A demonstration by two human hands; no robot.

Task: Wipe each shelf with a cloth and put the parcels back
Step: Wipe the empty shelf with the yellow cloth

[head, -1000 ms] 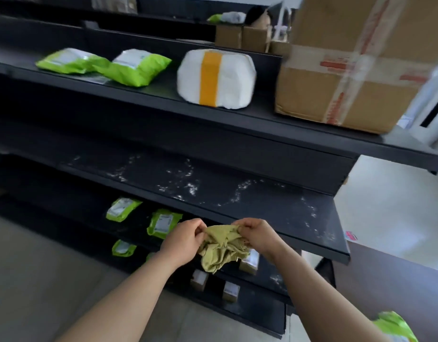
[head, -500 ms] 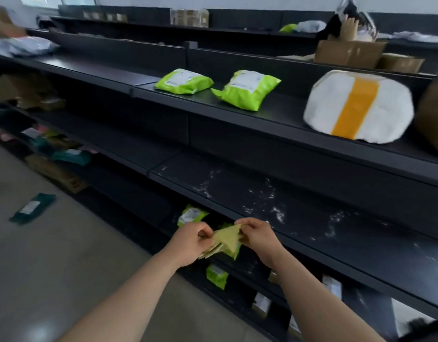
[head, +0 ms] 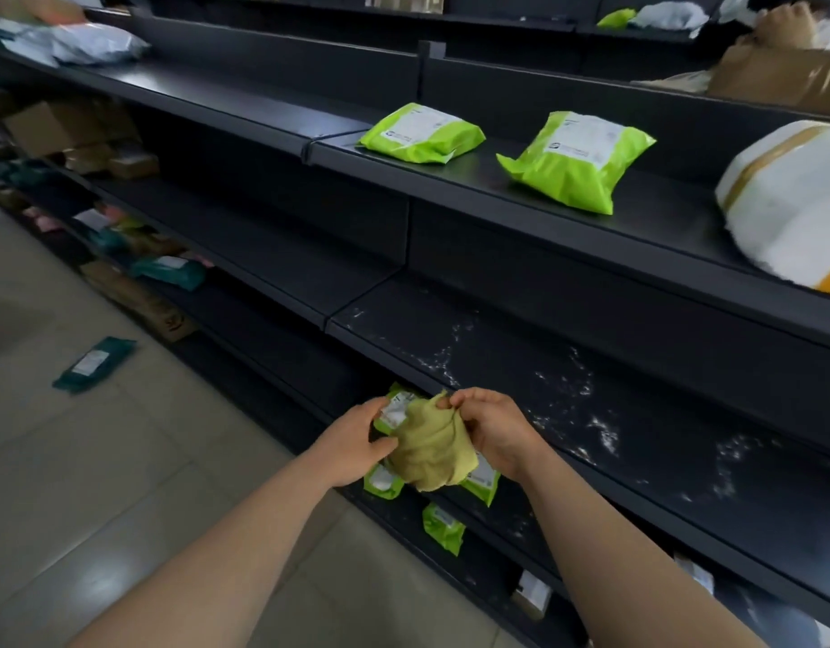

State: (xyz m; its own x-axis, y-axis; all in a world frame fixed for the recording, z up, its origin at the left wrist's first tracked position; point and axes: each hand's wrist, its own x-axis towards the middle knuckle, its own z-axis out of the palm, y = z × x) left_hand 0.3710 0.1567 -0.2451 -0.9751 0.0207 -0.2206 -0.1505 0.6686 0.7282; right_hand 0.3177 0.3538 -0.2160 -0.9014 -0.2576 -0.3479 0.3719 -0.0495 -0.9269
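While both hands, left hand (head: 352, 446) and right hand (head: 492, 432), pinch the cloth (head: 431, 449) closed-fingered, we bunch it into a pad for the dusty shelf (head: 567, 395) just beyond.

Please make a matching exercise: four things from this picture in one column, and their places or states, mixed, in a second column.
1. cloth
2. teal parcel
3. two green parcels
4. white dusty marks

a. on the floor
b. on the middle shelf
c. held by left hand and right hand
d. on the upper shelf

Pairs: 1-c, 2-a, 3-d, 4-b
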